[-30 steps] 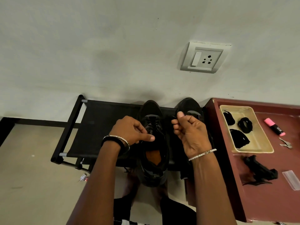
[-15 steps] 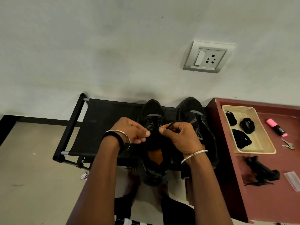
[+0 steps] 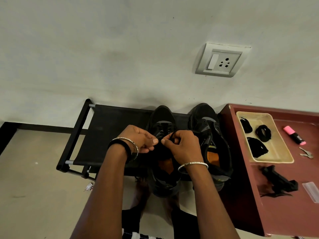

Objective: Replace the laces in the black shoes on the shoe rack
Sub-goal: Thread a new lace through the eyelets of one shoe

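While both hands meet over the nearer-left of two black shoes, the right hand (image 3: 183, 145) pinches a black lace (image 3: 170, 135) that loops over its forefinger. The left hand (image 3: 138, 140) is curled with thumb pressed to fingertip right against it, and it seems to pinch the same lace, though this is hard to make out against the dark shoe. The grip sits above the tongue of the left shoe (image 3: 162, 118). The right shoe (image 3: 205, 116) stands just to the right of the grip, with its eyelets showing bare.

Both shoes rest on one black shoe rack (image 3: 103, 131), whose fabric shelf stretches away to the left of the hands. Well to the right of the grip stands one red-brown table (image 3: 284, 213), and on it one cream tray (image 3: 283, 158) holds three black lace bundles (image 3: 257, 148). Past the tray lie one pink highlighter (image 3: 294, 135) and one small set of keys (image 3: 306, 154). Nearer the person lie one black object (image 3: 279, 181) and one clear plastic strip (image 3: 312, 191).

Beyond the grip rises a pale wall — one grey switch-and-socket plate (image 3: 221, 60) is set into it, up and to the right. A beige floor (image 3: 34, 187) spreads below and to the left.
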